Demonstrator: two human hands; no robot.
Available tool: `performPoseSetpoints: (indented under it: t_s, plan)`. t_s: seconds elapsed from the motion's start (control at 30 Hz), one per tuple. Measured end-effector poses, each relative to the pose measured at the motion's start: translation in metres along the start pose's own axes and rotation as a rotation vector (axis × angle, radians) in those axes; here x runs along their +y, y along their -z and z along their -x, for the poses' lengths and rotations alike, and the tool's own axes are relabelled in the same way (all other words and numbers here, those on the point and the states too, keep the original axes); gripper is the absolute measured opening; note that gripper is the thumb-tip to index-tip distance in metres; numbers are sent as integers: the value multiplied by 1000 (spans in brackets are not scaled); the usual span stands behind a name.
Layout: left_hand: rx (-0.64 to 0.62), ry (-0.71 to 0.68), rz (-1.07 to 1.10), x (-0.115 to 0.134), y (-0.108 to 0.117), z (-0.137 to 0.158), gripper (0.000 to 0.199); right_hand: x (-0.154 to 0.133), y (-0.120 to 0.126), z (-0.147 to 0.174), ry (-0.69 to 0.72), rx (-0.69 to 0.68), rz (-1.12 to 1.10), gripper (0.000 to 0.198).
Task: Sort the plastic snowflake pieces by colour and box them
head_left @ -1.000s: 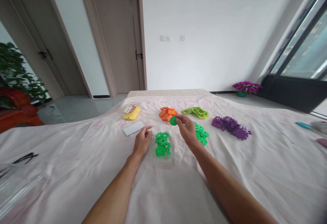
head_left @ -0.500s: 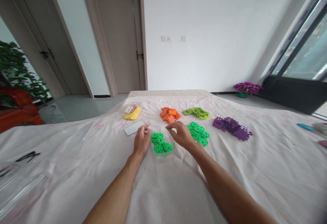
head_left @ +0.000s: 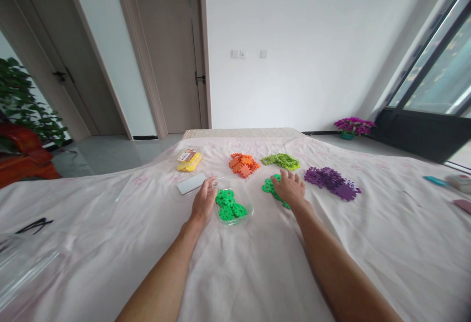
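My left hand [head_left: 204, 199] is at the left wall of a clear plastic box [head_left: 250, 209], its fingers curled on the rim. Inside the box lie several green snowflake-shaped interlocking discs [head_left: 227, 205]. To the right, my right hand [head_left: 291, 187] reaches over a pile of green discs [head_left: 269, 185], fingers spread, and covers much of it. Whether its fingertips touch the discs is hard to see. Beside my left hand lies a clear lid with a white label [head_left: 191, 184].
Farther back are a closed box of yellow discs [head_left: 189, 160], an orange pile [head_left: 243, 165] and a lime-green pile [head_left: 281, 161]. A purple pile [head_left: 333, 183] is at the right. Clear plastic packaging [head_left: 25, 268] lies at the near left on the tablecloth [head_left: 235, 273].
My right hand has moved right, from above the box to the green pile, and its fingers have spread. My left hand has stayed at the box.
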State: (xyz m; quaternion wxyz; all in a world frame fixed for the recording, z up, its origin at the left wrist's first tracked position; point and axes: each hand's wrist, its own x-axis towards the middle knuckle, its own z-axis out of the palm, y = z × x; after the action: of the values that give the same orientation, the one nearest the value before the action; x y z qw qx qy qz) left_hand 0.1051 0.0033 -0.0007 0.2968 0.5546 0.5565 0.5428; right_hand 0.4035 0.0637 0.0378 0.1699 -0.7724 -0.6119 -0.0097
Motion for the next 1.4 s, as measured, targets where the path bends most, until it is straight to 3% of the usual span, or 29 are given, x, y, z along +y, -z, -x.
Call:
performPoseSetpoints:
  t_s: [0.1,0.3,0.5,0.6,0.83,1.07,1.23,1.4]
  plan:
    - [-7,2,5,-1,0,0,46,10,-7,-3,8,-77,-29,63]
    - [-1,9,55,-3,-2,-1,43,13,-17,-3,223,-111,-14,55]
    - [8,-41,112,-5,-3,-1,45,7,-11,1,478,-135,-124,44]
    - [7,-39,88,-5,-3,-1,44,3,-10,2,535,-123,-165,40]
    - [4,-30,36,-1,-1,0,41,-2,-16,0,589,-78,-221,28]
    - [6,-14,9,2,0,1,41,-3,-15,1,578,-11,-178,29]
    - [3,-14,8,2,0,1,41,-7,-12,4,494,74,-277,30]
    - [7,-18,4,3,0,1,41,-10,-10,7,495,38,-371,34]
